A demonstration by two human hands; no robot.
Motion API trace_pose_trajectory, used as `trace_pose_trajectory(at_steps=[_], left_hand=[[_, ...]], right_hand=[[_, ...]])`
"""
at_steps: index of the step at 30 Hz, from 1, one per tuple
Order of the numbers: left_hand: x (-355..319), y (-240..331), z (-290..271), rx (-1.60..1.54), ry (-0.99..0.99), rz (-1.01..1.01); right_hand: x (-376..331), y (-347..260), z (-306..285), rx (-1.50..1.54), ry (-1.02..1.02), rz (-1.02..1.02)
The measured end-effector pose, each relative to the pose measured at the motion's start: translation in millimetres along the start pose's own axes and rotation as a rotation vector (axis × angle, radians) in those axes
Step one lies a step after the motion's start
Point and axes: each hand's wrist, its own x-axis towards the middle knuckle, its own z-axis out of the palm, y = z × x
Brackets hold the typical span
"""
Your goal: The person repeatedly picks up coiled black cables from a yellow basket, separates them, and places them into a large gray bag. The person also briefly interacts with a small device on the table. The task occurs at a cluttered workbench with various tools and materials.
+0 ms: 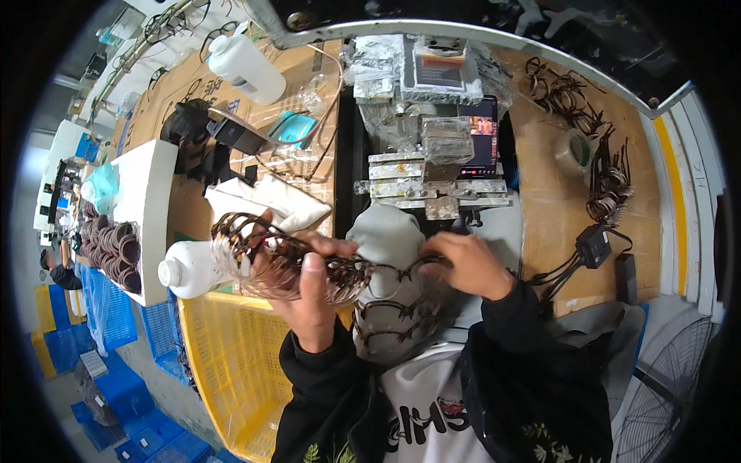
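My left hand [312, 297] is wrapped round a stacked bundle of dark brown eyeglass frames [258, 262], with the thumb on top. Between the hands, a single eyeglass frame [401, 272] lies over grey cloth above my lap. My right hand [471, 266] pinches its right side, fingers curled; its left side meets the bundle. Closer to my body, more brown eyeglass frames [390, 310] rest on the grey cloth [386, 231]. Whether the single frame is separate from the bundle, I cannot tell.
A plastic-wrapped metal fixture [397, 170] stands ahead, with a lit phone [485, 139] against it. White bottles [251, 69] and a yellow basket [231, 347] are on the left. Right, cardboard holds more frames [610, 189], a tape roll [575, 150] and a black adapter [594, 245].
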Motion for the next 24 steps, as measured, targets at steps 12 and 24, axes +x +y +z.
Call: trace_pose_trajectory(at_steps=[12,24], left_hand=[[-1.8,-13.0,-12.1,-0.018,0.075,-0.100],[-6.7,-16.3,-17.4,0.196,-0.044,-0.158]], right_hand=[[34.1,41.3,-53.0,0.604,0.978,-0.217],[91.1,73.1,-42.2,0.753,0.988,-0.206]])
